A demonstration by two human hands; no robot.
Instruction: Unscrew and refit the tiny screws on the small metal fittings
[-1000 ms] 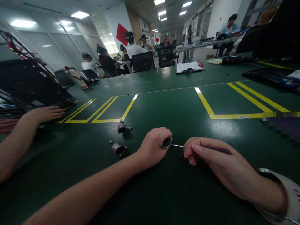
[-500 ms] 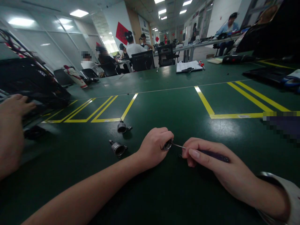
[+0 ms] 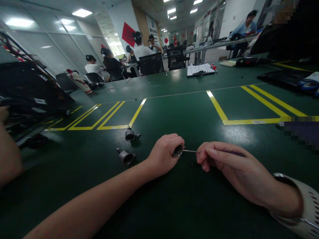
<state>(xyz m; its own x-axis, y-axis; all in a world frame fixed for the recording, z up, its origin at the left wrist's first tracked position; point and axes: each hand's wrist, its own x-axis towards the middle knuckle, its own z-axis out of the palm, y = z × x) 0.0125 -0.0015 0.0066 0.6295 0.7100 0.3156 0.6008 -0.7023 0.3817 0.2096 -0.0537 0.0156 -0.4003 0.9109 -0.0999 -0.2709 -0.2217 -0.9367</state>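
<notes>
The left hand (image 3: 165, 154) clasps a metal cup (image 3: 178, 151); the right hand (image 3: 220, 159) pinches a thin-shafted tool (image 3: 190, 151) at its mouth. A slack grip could let the shaft skid; low knuckles could flick away the small ring (image 3: 191, 164); a brushing left forearm (image 3: 99, 196), 2 other cups (image 3: 125, 157) on the surface (image 3: 199, 202).

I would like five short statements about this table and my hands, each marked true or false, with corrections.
The left hand holds a cup-shaped metal part. True.
The tape lines on the table are red. False: they are yellow.
The right hand holds a thin-shafted tool. True.
Two more cup-shaped pieces lie to the right of the right hand. False: they lie to the left of the left hand.
The clipboard lies beyond both hands. True.
</notes>
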